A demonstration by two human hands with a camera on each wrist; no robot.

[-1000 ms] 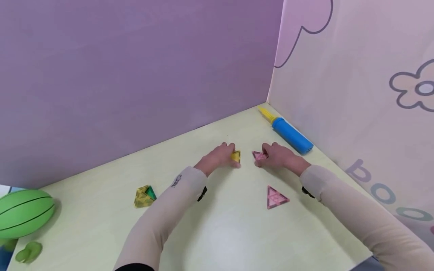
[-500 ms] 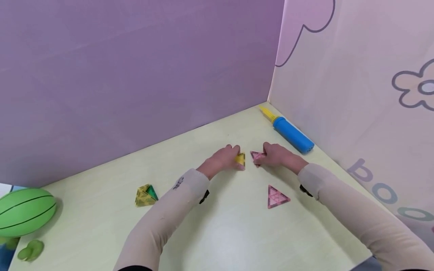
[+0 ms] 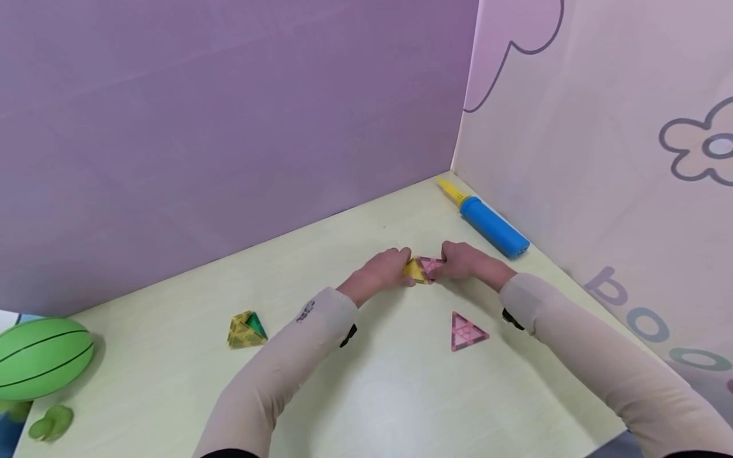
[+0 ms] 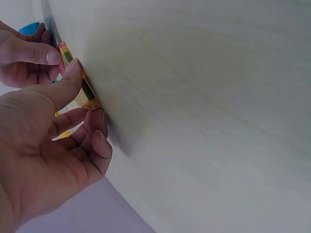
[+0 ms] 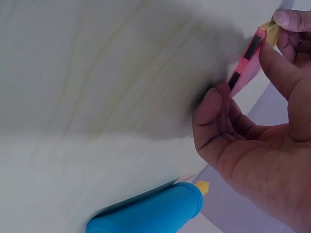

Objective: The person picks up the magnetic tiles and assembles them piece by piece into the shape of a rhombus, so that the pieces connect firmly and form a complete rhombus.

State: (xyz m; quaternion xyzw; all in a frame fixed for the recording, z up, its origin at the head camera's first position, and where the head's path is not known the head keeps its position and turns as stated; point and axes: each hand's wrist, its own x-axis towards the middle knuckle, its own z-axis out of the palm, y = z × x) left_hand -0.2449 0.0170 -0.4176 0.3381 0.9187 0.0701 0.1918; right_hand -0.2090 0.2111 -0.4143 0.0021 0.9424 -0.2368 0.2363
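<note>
My left hand (image 3: 385, 268) pinches a yellow triangular magnetic tile (image 3: 415, 271) between thumb and fingers. A pink triangular magnetic tile (image 3: 431, 266) is pinched in my right hand (image 3: 462, 261). In the head view the two tiles meet edge to edge, low over the table. Dark magnet strips show along the pink tile's edge (image 5: 249, 54) in the right wrist view and along the yellow tile's edge (image 4: 87, 90) in the left wrist view. Another pink triangular tile (image 3: 468, 332) lies flat nearer to me, in front of the right hand.
Yellow and green tiles (image 3: 245, 331) sit joined beside my left forearm. A blue hand pump (image 3: 494, 226) with a yellow nozzle lies by the right wall. At the left edge are a green ball (image 3: 46, 359) and a small green object (image 3: 53, 423). A purple wall (image 3: 240, 114) backs the table.
My left hand has moved right with the yellow tile, and my right hand slightly left with the pink one. The gap between the tiles has closed.
</note>
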